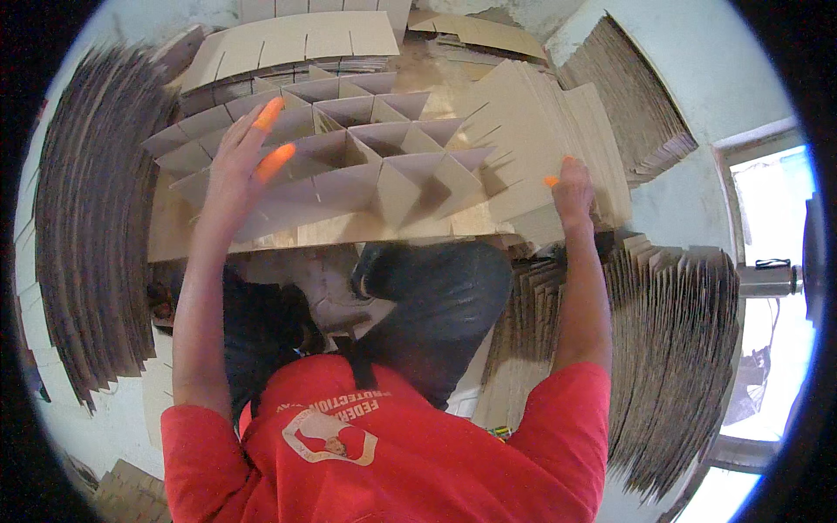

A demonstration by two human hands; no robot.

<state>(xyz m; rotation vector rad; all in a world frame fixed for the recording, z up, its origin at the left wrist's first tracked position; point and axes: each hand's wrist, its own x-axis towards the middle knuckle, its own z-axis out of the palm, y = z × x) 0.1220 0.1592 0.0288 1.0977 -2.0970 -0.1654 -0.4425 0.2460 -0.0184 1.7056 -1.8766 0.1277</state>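
A grid of interlocked cardboard dividers stands on a wooden table in front of me, with open cells between its slotted strips. My left hand is at the grid's left side, thumb and fingers apart, with orange covers on two digits. To the right lies a fanned stack of slotted cardboard strips. My right hand is at that stack's right part, its fingers curled in and also wearing orange covers. It appears to grip the edge of a cardboard strip; the exact contact is hard to see.
More slotted sheets are piled behind the grid. Tall cardboard stacks rise at the left, the lower right and the far right. The table's near edge runs above my legs. A bright window is at the right.
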